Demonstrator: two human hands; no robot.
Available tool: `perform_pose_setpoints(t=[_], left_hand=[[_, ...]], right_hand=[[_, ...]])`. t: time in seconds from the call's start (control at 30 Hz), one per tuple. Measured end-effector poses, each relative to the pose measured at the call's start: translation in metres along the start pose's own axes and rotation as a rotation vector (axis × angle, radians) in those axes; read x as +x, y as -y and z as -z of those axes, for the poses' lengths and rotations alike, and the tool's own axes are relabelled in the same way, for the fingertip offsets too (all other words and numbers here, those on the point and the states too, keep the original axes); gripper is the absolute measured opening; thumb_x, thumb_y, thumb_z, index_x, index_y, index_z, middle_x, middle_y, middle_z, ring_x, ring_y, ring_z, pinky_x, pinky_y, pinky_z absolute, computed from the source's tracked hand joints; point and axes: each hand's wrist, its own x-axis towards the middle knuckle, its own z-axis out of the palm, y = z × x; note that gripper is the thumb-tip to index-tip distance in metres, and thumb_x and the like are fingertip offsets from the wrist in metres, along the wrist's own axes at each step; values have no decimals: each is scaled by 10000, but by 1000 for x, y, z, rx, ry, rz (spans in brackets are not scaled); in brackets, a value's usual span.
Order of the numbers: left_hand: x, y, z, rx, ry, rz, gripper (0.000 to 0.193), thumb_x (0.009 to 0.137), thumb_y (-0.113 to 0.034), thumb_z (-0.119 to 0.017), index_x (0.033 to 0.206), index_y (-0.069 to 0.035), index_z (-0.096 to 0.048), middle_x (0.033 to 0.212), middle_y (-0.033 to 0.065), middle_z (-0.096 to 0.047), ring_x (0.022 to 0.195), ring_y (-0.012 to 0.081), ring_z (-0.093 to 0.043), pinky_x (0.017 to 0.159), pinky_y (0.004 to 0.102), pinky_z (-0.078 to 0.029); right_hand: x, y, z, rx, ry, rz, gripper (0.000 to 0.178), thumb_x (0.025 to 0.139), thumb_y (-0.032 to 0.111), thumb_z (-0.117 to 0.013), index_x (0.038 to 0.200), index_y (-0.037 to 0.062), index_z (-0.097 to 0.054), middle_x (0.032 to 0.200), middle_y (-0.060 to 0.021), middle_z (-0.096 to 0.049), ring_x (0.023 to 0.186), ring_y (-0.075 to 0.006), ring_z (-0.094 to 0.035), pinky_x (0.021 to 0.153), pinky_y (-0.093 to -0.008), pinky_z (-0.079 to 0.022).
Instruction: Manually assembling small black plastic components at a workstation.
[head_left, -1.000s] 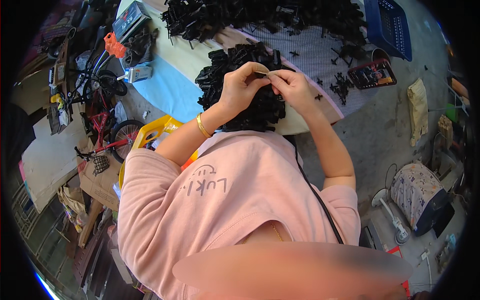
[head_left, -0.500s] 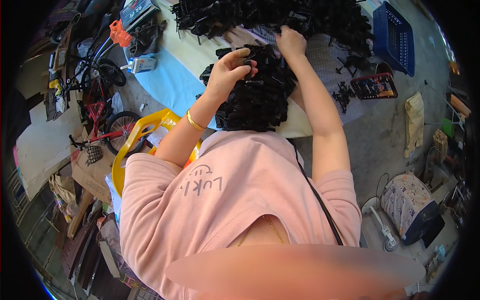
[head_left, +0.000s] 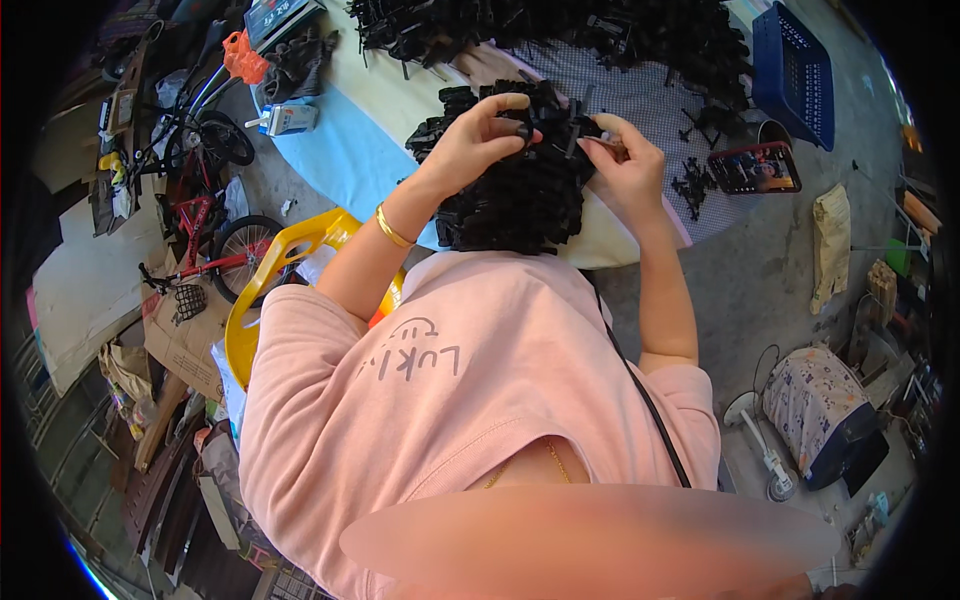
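A tall stack of black plastic pieces (head_left: 510, 205) stands right in front of me, layered in rows. Over its upper left part, my left hand (head_left: 470, 145) is closed, thumb and fingers curled round a small black piece that mostly merges with the stack behind. My right hand (head_left: 632, 168) pinches a thin black plastic piece (head_left: 577, 128) at the stack's right side, close to the left hand's fingertips. The exact kind of these pieces is too dark to make out.
Beyond the stack, a large heap of black pieces (head_left: 640, 35) covers the far table. A few loose pieces (head_left: 692, 182) lie beside a phone (head_left: 754, 168) at the right. A blue basket (head_left: 795, 80) stands far right; a yellow chair (head_left: 245, 335) is at my left.
My right hand has come back from the far heap to the stack, now with a thin black piece in its fingers. The left hand has shifted slightly right.
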Motion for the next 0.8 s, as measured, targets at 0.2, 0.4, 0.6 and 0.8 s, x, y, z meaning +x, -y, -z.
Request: perform_pose_setpoints(t=[0.2,0.4,0.6,0.8], left_hand=[[-3,9,1,134,2,12,442,793,14,-524,1220,-10,-416,1017,104,-616,909,125,-573,821,239,-444],[-14,4,-13,492,-121,-80,369,737,9,-578,1098,-12,-502,973,108,-621,848,145,-595,776,258,-472],[-21,-8,-10,872,-32,-225,409,766,-38,-573,1166,-47,-490,1074,169,-578,952,202,-563,825,306,-455],[-23,-26,4,55,331,26,536,808,-150,-592,1282,-3,-389,1271,140,-446,1061,228,-524,880,344,-436]], right_hand=[[-28,6,-8,4,-55,133,298,689,3,-713,972,1,-618,702,-15,-621,562,-34,-527,508,-195,-432],[-33,25,-14,-98,75,362,312,662,3,-716,959,27,-625,644,-41,-564,485,-95,-498,458,-218,-404],[-36,26,-15,-125,27,457,324,649,24,-728,956,33,-627,622,-45,-543,466,-126,-483,444,-242,-399],[-30,36,-8,-81,53,563,319,642,28,-725,946,36,-629,607,-40,-530,469,-136,-488,442,-249,-402]])
